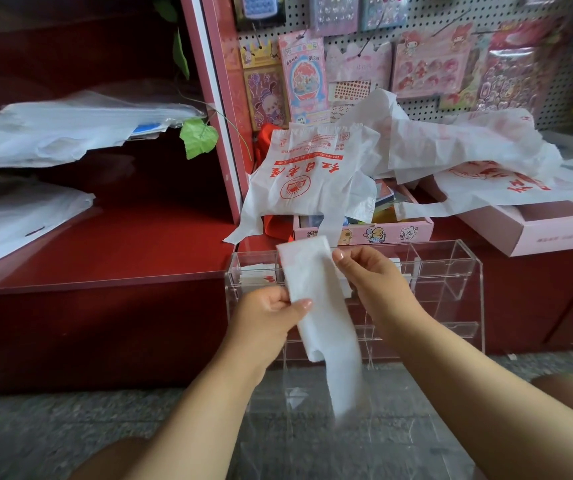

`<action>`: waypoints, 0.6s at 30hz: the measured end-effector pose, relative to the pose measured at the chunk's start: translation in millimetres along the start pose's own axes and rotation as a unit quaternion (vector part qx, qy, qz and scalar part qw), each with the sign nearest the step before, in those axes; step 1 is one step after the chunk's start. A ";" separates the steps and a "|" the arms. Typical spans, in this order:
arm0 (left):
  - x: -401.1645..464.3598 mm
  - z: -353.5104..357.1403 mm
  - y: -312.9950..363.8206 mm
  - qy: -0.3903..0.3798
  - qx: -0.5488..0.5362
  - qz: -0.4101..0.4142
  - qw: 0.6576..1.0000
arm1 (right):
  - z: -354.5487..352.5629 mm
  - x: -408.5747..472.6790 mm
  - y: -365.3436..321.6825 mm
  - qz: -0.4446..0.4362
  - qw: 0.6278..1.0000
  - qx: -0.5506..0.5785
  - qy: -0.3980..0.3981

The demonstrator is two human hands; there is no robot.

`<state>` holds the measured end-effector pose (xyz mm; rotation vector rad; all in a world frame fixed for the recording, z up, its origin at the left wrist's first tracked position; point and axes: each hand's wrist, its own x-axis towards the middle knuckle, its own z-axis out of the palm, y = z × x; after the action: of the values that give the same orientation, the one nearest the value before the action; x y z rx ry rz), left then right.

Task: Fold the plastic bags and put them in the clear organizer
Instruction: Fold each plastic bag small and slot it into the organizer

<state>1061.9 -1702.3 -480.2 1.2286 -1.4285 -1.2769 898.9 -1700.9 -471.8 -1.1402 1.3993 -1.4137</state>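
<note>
1 white plastic bag, already folded into a long thin strip, is held up in front of the clear organizer; it is pinched by the left hand near the middle and by the fingertips of the right hand near the top. A few folded bags seem to be tucked inside the organizer already. At least 2 more bags are left lying open on the pink boxes behind, so a lot of the job looks not yet done.

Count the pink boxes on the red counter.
2. One box with cartoon stickers sits just behind the organizer; the other lies to its right. Loose bags drape both, so more may be hidden.
</note>
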 end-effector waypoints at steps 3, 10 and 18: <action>4.7 -13.8 3.3 0.056 -0.010 0.011 0.998 | -6.5 -0.1 -2.2 0.029 0.991 -0.128 -0.036; 9.8 -31.1 5.3 0.126 -0.054 0.044 0.990 | -3.7 -11.9 3.2 0.239 0.947 -0.023 -0.213; 4.8 -25.6 7.0 0.073 -0.060 0.042 0.995 | 6.9 -17.1 12.9 0.239 0.948 0.086 -0.191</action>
<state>1085.2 -1711.3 -470.1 1.1455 -1.2684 -1.1741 909.3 -1686.7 -485.7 -0.8320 1.1455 -0.8918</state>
